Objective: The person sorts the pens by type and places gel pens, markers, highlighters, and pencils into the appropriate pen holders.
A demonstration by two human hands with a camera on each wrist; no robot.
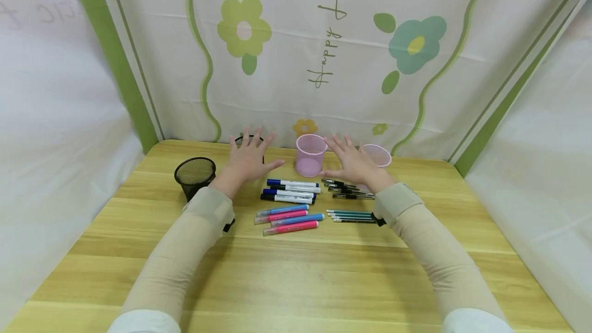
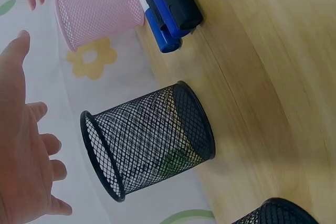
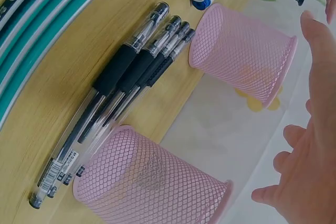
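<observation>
My left hand (image 1: 248,162) hovers with fingers spread over a black mesh pen cup (image 2: 152,140), touching nothing. Another black mesh cup (image 1: 196,172) stands to its left, by the wrist. Fingers apart, my right hand (image 1: 355,166) is held above the table, partly covering a pink mesh cup (image 3: 152,182). A second pink cup (image 1: 310,157) stands between the hands. In front of them lie several whiteboard markers (image 1: 292,192) with blue and black caps, blue and pink highlighters (image 1: 291,226), clear gel pens (image 3: 126,74) with black grips, and green-and-white pencils (image 1: 350,216).
The wooden table (image 1: 296,281) reaches toward me below the pens. A white curtain (image 1: 296,40) with printed flowers hangs right behind the cups, and white cloth (image 1: 51,132) closes in the left and right sides.
</observation>
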